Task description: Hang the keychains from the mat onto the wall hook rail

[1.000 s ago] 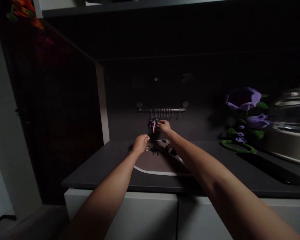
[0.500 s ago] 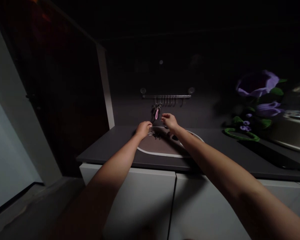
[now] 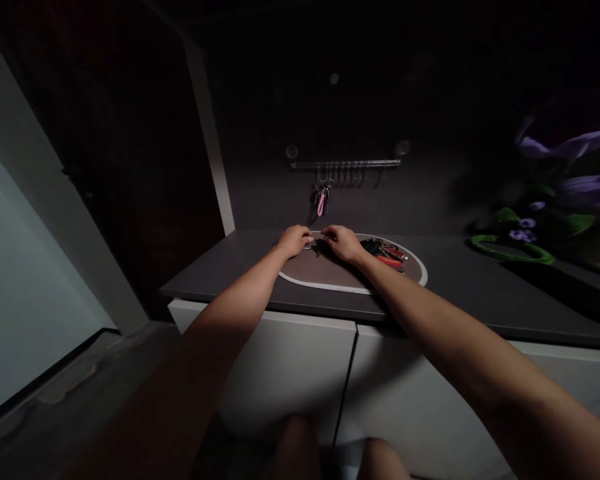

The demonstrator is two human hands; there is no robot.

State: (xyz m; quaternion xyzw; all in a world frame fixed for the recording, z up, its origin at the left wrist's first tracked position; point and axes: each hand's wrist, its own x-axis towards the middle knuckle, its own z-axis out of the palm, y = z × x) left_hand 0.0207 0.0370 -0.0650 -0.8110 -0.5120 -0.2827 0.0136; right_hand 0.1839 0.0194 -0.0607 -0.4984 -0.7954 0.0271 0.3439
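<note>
My left hand (image 3: 294,241) and my right hand (image 3: 341,243) meet above an oval brown mat (image 3: 325,275) with a white rim. Between their fingertips is a small dark bunch of keys (image 3: 319,246) with a metal ring, partly hidden by my fingers. Both hands appear to pinch it. To the right on the mat lies a bunch of red-handled keys (image 3: 384,255), close to my right wrist. Above, a pink key fob (image 3: 321,202) hangs with keys from a metal hook rail (image 3: 345,163) on the wall.
The mat lies on a dark countertop (image 3: 460,273) above white cabinet doors (image 3: 285,367). Purple artificial flowers (image 3: 565,143) with a green stem stand at the right. A white-edged panel (image 3: 210,133) rises at the counter's left end.
The view has tilted down, so everything sits higher in the frame. My right hand has moved down from near the rail to the mat, closing toward my left hand. The red-handled keys have come into view.
</note>
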